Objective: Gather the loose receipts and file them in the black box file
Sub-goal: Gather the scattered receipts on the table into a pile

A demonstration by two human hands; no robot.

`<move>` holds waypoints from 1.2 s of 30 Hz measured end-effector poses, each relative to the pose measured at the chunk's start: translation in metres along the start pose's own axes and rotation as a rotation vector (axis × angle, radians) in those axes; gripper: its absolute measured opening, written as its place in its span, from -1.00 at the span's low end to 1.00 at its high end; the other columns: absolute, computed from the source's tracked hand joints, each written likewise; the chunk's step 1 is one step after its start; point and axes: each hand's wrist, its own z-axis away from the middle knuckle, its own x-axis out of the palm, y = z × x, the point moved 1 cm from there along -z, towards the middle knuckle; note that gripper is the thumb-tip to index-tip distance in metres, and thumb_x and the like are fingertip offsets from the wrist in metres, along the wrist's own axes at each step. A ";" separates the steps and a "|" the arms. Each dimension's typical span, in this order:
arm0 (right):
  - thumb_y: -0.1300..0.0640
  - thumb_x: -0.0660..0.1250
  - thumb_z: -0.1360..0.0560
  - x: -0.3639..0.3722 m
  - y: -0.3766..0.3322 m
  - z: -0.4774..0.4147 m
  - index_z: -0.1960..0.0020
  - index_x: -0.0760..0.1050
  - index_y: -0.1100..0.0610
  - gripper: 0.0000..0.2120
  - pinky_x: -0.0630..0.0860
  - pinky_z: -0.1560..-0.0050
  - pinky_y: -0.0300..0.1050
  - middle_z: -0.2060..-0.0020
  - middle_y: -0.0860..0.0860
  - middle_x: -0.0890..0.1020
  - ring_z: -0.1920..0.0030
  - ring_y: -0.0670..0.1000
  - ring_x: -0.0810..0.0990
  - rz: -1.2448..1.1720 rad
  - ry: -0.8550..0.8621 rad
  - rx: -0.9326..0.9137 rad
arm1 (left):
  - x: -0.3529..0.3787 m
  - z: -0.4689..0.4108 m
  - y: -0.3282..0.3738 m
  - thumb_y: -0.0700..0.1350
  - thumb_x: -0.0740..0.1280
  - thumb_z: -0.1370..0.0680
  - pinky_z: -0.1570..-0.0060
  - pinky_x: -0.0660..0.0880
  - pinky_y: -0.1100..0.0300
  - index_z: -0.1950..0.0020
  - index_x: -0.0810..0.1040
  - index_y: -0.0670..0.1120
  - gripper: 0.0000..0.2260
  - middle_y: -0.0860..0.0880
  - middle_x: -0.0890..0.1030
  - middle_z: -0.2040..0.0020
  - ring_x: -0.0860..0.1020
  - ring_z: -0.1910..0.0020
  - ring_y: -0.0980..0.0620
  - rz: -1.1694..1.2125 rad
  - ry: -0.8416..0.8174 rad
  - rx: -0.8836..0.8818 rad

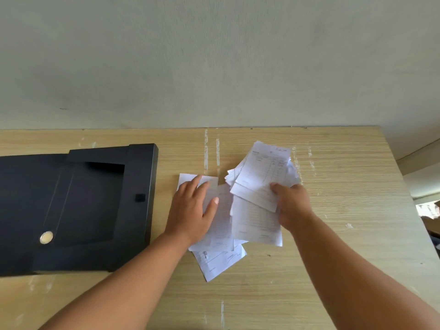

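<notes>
Receipts (256,225) lie loose on the wooden counter (345,210), just right of the black box file (71,210), which lies flat with its long axis running left to right. The right hand (291,206) pinches a fanned bundle of receipts (262,172), long axes tilted up and away toward the wall. The left hand (190,210) rests flat, fingers (195,182) spread wide, on the slips below, whose long axes run mostly toward the person; 1 lower slip (219,260) angles rightward.
</notes>
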 end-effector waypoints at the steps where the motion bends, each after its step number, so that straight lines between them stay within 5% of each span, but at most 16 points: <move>1: 0.32 0.40 -0.53 -0.006 -0.004 0.000 -0.03 0.63 0.19 -0.89 0.69 0.12 0.04 0.09 0.11 0.74 0.10 0.13 0.74 0.000 0.003 -0.015 | 0.000 0.011 -0.003 0.15 0.08 -0.62 -0.38 0.37 -0.10 -0.38 0.56 -0.19 -0.45 -0.17 0.52 -0.43 0.45 -0.39 -0.23 0.006 0.049 -0.035; 4: 0.32 0.42 -0.53 -0.015 -0.010 0.004 0.00 0.64 0.17 -0.90 0.70 0.20 0.02 0.14 0.09 0.78 0.15 0.13 0.78 0.006 -0.051 -0.042 | 0.006 0.034 -0.010 0.15 0.07 -0.62 -0.35 0.39 -0.10 -0.27 0.65 -0.20 -0.45 -0.17 0.58 -0.35 0.48 -0.33 -0.25 0.031 0.051 -0.093; 9: 0.24 0.47 -0.51 0.005 0.008 0.027 -0.01 0.62 0.26 -0.88 0.70 0.12 0.11 0.07 0.21 0.74 0.12 0.20 0.74 0.285 -0.128 -0.068 | 0.008 0.050 -0.014 0.28 -0.01 -0.61 -0.57 0.09 -0.06 -0.55 0.39 -0.08 -0.35 -0.08 0.25 -0.63 0.13 -0.59 -0.10 0.196 -0.054 -0.251; 13: 0.21 0.45 -0.53 0.035 0.036 0.051 -0.05 0.62 0.24 -0.87 0.69 -0.02 0.25 0.05 0.20 0.74 0.05 0.24 0.74 0.423 -0.208 -0.076 | 0.003 0.052 -0.008 0.15 0.20 -0.65 -0.42 0.24 0.00 -0.45 0.46 -0.11 -0.52 -0.10 0.41 -0.48 0.29 -0.50 -0.15 0.312 0.088 -0.503; 18: 0.16 0.40 -0.53 0.062 0.056 0.072 0.00 0.50 -0.03 -0.88 0.55 0.33 -0.14 0.21 -0.13 0.66 0.22 -0.10 0.64 0.622 -0.171 -0.290 | -0.005 0.053 -0.004 0.11 0.27 -0.63 -0.20 0.29 0.12 -0.51 0.40 -0.11 -0.49 -0.07 0.40 -0.47 0.35 -0.45 -0.07 0.503 0.086 -0.713; 22: 0.08 0.40 -0.52 0.069 0.066 0.078 -0.17 0.52 0.06 -0.76 0.63 -0.04 0.07 -0.03 -0.01 0.67 -0.07 0.06 0.62 0.790 -0.102 -0.343 | -0.008 0.061 -0.003 0.07 0.29 -0.63 -0.24 0.30 0.12 -0.53 0.38 -0.09 -0.50 -0.05 0.39 -0.48 0.34 -0.46 -0.07 0.510 0.061 -0.692; 26: -0.04 0.44 -0.51 0.070 0.072 0.084 -0.33 0.52 0.15 -0.54 0.39 -0.39 0.06 -0.34 0.10 0.49 -0.39 0.17 0.35 1.015 -0.012 -0.437 | -0.010 0.072 0.000 0.08 0.34 -0.59 -0.21 0.31 0.13 -0.46 0.43 -0.04 -0.54 0.01 0.44 -0.39 0.37 -0.42 -0.04 0.554 0.048 -0.679; 30: 0.01 0.44 -0.51 0.078 0.068 0.089 -0.42 0.45 0.14 -0.48 0.46 -0.28 0.04 -0.36 0.10 0.49 -0.36 0.19 0.44 0.963 -0.043 -0.418 | -0.009 0.080 0.001 0.04 0.32 -0.60 -0.25 0.46 -0.01 -0.18 0.45 0.16 -0.83 0.16 0.45 -0.18 0.44 -0.31 0.02 0.721 0.069 -0.576; 36: 0.14 0.44 -0.48 0.090 0.062 0.098 -0.29 0.48 0.10 -0.60 0.64 0.05 -0.02 -0.05 0.03 0.71 -0.01 0.10 0.69 0.672 -0.087 -0.264 | -0.001 0.082 -0.001 0.01 0.25 -0.67 -0.29 0.29 0.12 -0.28 0.60 -0.12 -0.71 0.11 0.34 -0.27 0.29 -0.42 -0.01 0.672 0.038 -0.552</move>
